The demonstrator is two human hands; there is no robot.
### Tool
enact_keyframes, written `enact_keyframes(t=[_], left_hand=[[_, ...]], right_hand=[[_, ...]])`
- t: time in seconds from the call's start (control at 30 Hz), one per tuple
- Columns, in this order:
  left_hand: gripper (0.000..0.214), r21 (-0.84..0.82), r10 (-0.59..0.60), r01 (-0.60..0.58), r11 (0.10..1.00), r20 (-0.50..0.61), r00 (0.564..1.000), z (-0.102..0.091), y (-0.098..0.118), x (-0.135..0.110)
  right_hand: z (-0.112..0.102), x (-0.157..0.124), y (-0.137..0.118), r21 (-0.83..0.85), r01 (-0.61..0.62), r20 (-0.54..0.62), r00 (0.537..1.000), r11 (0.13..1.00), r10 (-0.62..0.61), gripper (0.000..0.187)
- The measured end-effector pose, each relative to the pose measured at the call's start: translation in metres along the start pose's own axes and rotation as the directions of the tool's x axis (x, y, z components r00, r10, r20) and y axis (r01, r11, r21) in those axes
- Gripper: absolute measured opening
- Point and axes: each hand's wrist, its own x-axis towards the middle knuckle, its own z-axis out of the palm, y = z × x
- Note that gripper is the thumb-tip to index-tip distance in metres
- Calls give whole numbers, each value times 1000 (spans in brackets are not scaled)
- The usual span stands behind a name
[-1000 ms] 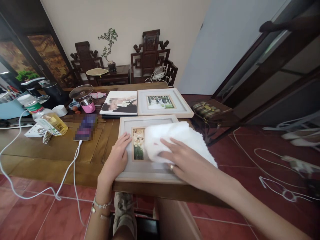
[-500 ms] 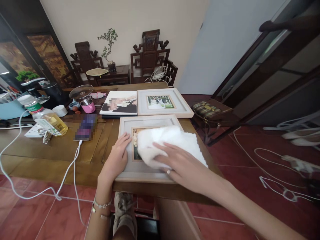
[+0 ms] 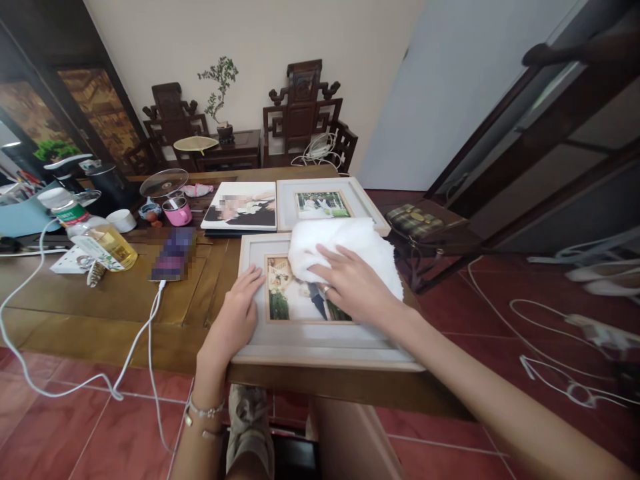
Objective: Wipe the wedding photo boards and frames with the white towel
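A picture frame (image 3: 320, 343) with a pale wood border lies flat on the table in front of me, a photo inside it. My left hand (image 3: 237, 310) rests on the frame's left side, its fingers stretched flat over the border. A fluffy white towel (image 3: 340, 243) is bunched under my right hand (image 3: 353, 280), which holds it against the glass over the photo's upper right part. That part of the photo is covered by the towel. The towel's far edge overlaps the lower border of a second frame (image 3: 367, 207) lying behind.
Left of the second frame sits a white-edged photo panel (image 3: 240, 205). A phone (image 3: 173, 255) on a white cable (image 3: 150, 320), an oil-coloured bottle (image 3: 110, 243) and a pink cup (image 3: 177, 211) stand farther left. A plaid bag (image 3: 415, 220) is beyond the table's right side.
My right hand has slid the towel away from me, toward the frame's far edge, uncovering the lower photo. My left hand stays in place.
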Motion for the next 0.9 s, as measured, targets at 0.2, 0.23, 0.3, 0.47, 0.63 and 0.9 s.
enact_keyframes(t=[0.2,0.23,0.3,0.47,0.63,0.9], left_hand=[[54,7,-18,18,1000,0,1000,0,1,0],[54,10,-15,15,1000,2,1000,0,1,0],[53,11,-5,5,1000,5,1000,0,0,0],[53,14,10,-10,1000,0,1000,1,-1,0],[54,10,1,-1,1000,-2,1000,1,0,0],[54,-16,-11,10,1000,-14,1000,0,0,-1]], right_hand=[[-30,-38,-37,298,87,132,983,951,-131,50],[-38,-44,-43,354,100,165,972,930,-167,52],[-53,-55,-54,446,110,208,952,888,-223,55],[-56,-61,-62,508,122,197,947,853,-253,54],[-23,-44,-42,316,119,62,987,941,-146,48],[-5,9,3,-24,33,68,997,999,-31,49]])
